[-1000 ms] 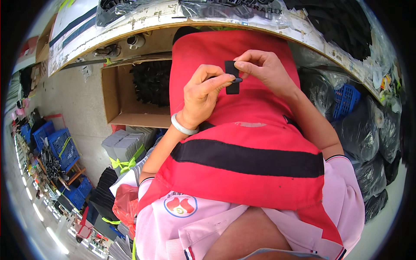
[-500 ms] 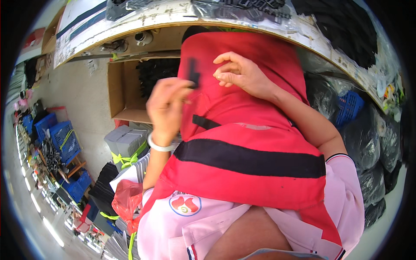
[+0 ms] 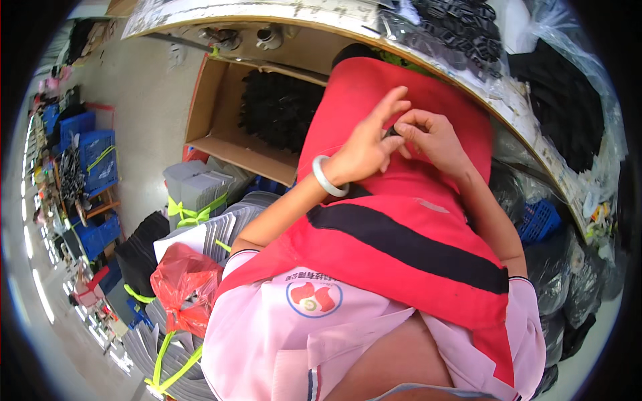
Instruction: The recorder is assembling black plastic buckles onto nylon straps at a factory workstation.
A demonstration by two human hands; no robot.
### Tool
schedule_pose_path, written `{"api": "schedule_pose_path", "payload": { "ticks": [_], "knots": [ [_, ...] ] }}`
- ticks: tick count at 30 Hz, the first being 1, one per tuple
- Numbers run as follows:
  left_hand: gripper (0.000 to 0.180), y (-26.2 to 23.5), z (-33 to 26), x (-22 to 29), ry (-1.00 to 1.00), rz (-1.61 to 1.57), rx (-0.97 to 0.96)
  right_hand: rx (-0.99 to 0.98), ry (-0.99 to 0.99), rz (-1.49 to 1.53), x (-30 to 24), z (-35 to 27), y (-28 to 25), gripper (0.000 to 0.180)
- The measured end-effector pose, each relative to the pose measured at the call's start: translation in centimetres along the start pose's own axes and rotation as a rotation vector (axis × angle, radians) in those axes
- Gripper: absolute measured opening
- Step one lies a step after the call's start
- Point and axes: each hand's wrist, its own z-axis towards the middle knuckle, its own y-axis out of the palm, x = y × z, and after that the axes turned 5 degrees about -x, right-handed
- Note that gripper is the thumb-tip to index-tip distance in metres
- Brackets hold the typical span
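My two hands meet over the red apron (image 3: pixel 334 113) on my lap. Between them is a small black piece (image 3: pixel 392 132), mostly covered by fingers, so its exact kind is unclear. My left hand (image 3: pixel 368 146), with a pale bangle (image 3: pixel 327 177) at the wrist, holds it low between thumb and fingers while other fingers stretch upward. Thumb and fingertips of my right hand (image 3: pixel 433 139) pinch at the same piece from the other side. Beyond my left arm an opened cardboard box (image 3: pixel 234 155) contains a heap of black pieces (image 3: pixel 277 110).
A worktable edge (image 3: pixel 321 19) curves across the front, carrying black plastic buckles (image 3: pixel 461 30) and a black pile (image 3: pixel 558 100). Grey bundles (image 3: pixel 194 184) and a red plastic bag (image 3: pixel 184 284) are at my left. Dark plastic bags (image 3: pixel 555 271) and a blue basket (image 3: pixel 538 220) stand right.
My left hand has brought the black piece rightward to my right hand, which now pinches at it too. The view has shifted, showing more of the box.
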Motion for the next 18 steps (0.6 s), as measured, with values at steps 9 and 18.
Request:
{"api": "schedule_pose_path", "payload": {
  "ticks": [9,18],
  "knots": [
    [0.015,-0.3,3.6,-1.9,-0.154,-0.414,0.256,0.202,-0.264,0.247,1.7,-0.9,0.0,0.014],
    [0.010,-1.1,4.3,-2.8,-0.145,-0.280,0.290,1.076,-0.502,-1.264,-2.9,-5.3,-15.6,0.019]
  ]
}}
